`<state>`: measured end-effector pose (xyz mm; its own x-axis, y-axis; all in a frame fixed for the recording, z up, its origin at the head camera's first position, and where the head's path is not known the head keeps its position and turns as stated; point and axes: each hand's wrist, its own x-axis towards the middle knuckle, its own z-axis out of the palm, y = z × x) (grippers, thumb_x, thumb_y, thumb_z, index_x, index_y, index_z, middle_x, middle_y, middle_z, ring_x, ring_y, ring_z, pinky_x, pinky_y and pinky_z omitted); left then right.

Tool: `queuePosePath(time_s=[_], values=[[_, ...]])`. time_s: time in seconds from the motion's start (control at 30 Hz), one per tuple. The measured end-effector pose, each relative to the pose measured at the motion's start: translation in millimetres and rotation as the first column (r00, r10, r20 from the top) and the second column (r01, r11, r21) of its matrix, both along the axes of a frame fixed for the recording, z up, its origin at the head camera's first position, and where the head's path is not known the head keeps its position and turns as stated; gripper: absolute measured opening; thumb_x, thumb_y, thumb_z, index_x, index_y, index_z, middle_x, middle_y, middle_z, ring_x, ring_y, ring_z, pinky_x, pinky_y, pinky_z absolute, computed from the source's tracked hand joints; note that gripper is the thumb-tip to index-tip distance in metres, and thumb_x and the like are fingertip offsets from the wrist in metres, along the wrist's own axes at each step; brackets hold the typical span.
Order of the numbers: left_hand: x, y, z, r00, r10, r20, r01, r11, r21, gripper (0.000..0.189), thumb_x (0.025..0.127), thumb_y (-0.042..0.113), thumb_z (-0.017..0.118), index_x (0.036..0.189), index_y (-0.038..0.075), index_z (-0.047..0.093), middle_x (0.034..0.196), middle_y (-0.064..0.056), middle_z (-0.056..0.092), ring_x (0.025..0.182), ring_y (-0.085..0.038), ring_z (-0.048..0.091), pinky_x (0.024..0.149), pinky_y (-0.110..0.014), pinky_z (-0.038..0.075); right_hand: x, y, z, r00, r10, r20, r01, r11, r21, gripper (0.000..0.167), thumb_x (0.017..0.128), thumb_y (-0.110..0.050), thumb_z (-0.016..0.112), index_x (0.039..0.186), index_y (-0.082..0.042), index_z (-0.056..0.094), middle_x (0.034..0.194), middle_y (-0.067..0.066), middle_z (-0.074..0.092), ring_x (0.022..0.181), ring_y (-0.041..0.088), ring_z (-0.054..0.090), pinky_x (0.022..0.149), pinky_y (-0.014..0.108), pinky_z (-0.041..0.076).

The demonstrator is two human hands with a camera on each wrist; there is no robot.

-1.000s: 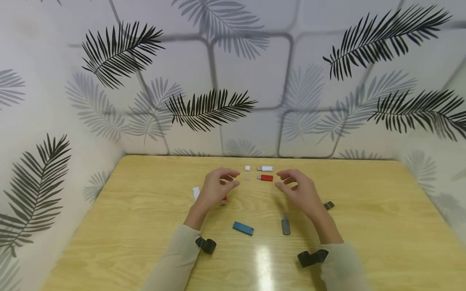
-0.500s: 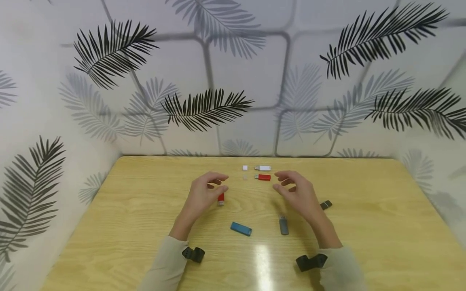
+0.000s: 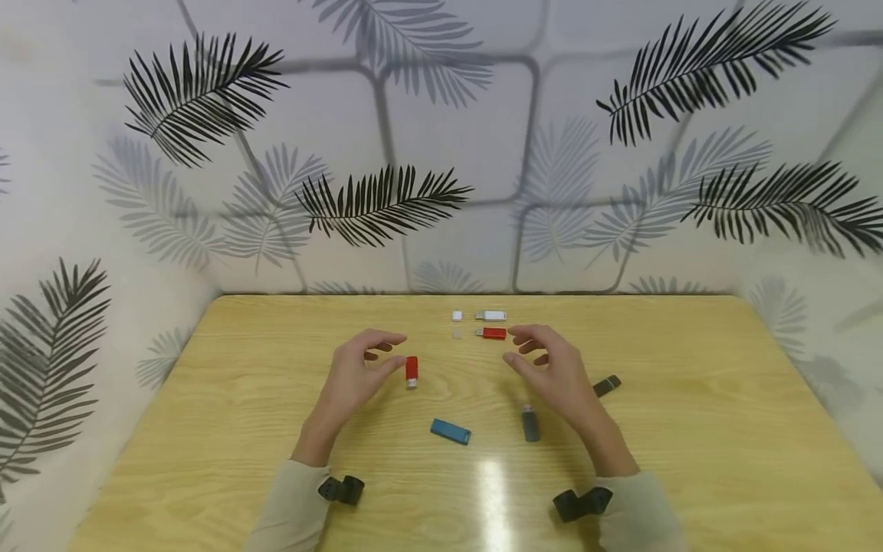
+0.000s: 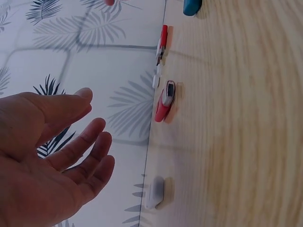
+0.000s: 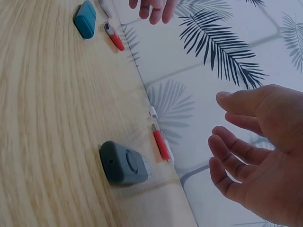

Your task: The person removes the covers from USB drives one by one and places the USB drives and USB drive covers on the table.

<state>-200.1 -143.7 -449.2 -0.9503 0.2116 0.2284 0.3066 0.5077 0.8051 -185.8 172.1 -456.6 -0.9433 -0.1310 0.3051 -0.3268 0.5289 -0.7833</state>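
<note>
My left hand (image 3: 353,377) hovers over the table with relaxed, bent fingers, holding nothing. Its thumb appears beside a red USB stick (image 3: 411,369) in the head view; the left wrist view shows them apart. A white stick (image 4: 155,193), hidden in the head view, lies on that side too. My right hand (image 3: 552,369) is also raised, thumb and fingers spread apart around nothing. Past its fingertips lie another red USB stick (image 3: 494,333) and a white USB stick (image 3: 493,316). A grey USB stick (image 3: 530,424) and a black one (image 3: 608,386) lie near the right forearm.
A blue USB stick (image 3: 451,432) lies between the forearms. Toward the back of the wooden table (image 3: 717,429) are a small white cap (image 3: 457,316) and a small clear piece (image 3: 457,334). Behind the table's far edge stands a leaf-patterned backdrop (image 3: 455,138).
My left hand has drawn left, away from the small caps, uncovering the nearer red USB stick and covering the white one. The right hand has barely moved. The head view has shifted slightly.
</note>
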Motion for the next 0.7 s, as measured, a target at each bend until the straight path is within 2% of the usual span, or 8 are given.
queuePosePath(time_s=[0.2, 0.3, 0.47, 0.7], values=[[-0.8, -12.3, -2.2, 1.000, 0.012, -0.009, -0.012, 0.996, -0.085, 0.033, 0.089, 0.004, 0.079, 0.121, 0.001, 0.072, 0.121, -0.014, 0.069, 0.111, -0.037, 0.061, 0.093, -0.054, 0.051, 2.7, -7, 0.7, 1.000, 0.023, -0.022, -0.023, 1.000, -0.004, 0.038, 0.093, -0.011, 0.078, 0.128, -0.003, 0.066, 0.115, 0.016, 0.068, 0.102, 0.028, 0.066, 0.081, 0.047, 0.055], [-3.1, -17.4, -6.2, 1.000, 0.028, 0.001, -0.028, 0.991, -0.132, 0.033, 0.087, 0.003, 0.081, 0.119, 0.000, 0.073, 0.121, -0.016, 0.068, 0.115, -0.038, 0.061, 0.097, -0.054, 0.050, 3.7, -10, -1.8, 0.999, 0.032, -0.011, -0.032, 0.999, 0.014, 0.037, 0.093, -0.012, 0.078, 0.128, -0.004, 0.066, 0.114, 0.015, 0.068, 0.101, 0.027, 0.066, 0.081, 0.046, 0.056], [-8.9, -24.0, -11.9, 0.997, 0.065, 0.036, -0.056, 0.976, -0.212, 0.032, 0.086, 0.004, 0.083, 0.117, 0.000, 0.074, 0.124, -0.019, 0.066, 0.123, -0.040, 0.057, 0.105, -0.056, 0.045, 4.5, -13, -3.4, 0.999, 0.037, -0.017, -0.036, 0.999, 0.028, 0.037, 0.093, -0.010, 0.078, 0.127, -0.005, 0.067, 0.114, 0.015, 0.069, 0.101, 0.026, 0.066, 0.080, 0.045, 0.056], [-10.9, -36.6, -17.3, 0.991, 0.087, 0.104, -0.059, 0.967, -0.246, 0.046, 0.085, 0.006, 0.084, 0.127, -0.002, 0.069, 0.128, -0.021, 0.064, 0.120, -0.039, 0.058, 0.099, -0.052, 0.050, 5.4, -24, -0.6, 0.997, 0.067, -0.026, -0.066, 0.998, 0.016, 0.038, 0.091, -0.011, 0.079, 0.127, -0.009, 0.068, 0.113, 0.013, 0.069, 0.101, 0.025, 0.066, 0.080, 0.044, 0.055]])
